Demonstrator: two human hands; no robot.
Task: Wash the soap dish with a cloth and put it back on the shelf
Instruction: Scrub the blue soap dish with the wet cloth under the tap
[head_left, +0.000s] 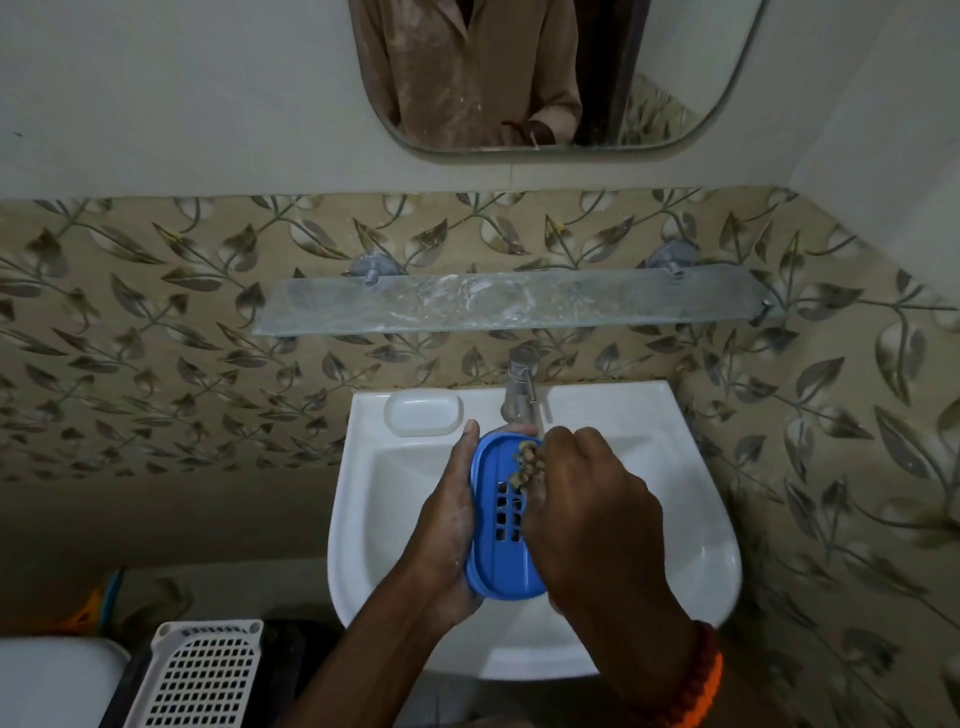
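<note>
**Fingers curled on the cloth, soap dish cradled over the basin**

Fingers (540, 470) of the right hand (597, 514) are bunched round a small wad of brownish cloth (527, 462), pinching it against the upper right part of the blue soap dish (501, 540); the cloth sits just above the dish's grid of drain slots, touching the plastic. The left hand (452, 525) grips the dish along its left long edge, thumb tip up at the far left corner of the dish, palm wrapped under and beside it; fingertips of that hand show at the dish's far end, beneath the spout. The dish is held lengthwise, pointing away from the person, above the middle of the white sink (691, 545), not resting on it; its near end is level with the sink's front half.

A chrome tap (521, 384) stands at the back edge of the sink, centre; its spout ends just above the far end of the dish; whether water runs I cannot tell. At the back left corner of the sink lies a white oval soap recess or tray (423, 413), which of the two is unclear. Above the tap a frosted glass shelf (363, 306) spans the leaf-patterned tiles (156, 338) on two metal brackets. Higher up, a rounded mirror (691, 104) reflects a brown shirt. The right wrist wears an orange and brown beaded band (698, 680). Beside the sink's lower left, a white perforated basket (208, 675) stands near the frame's bottom edge.
</note>
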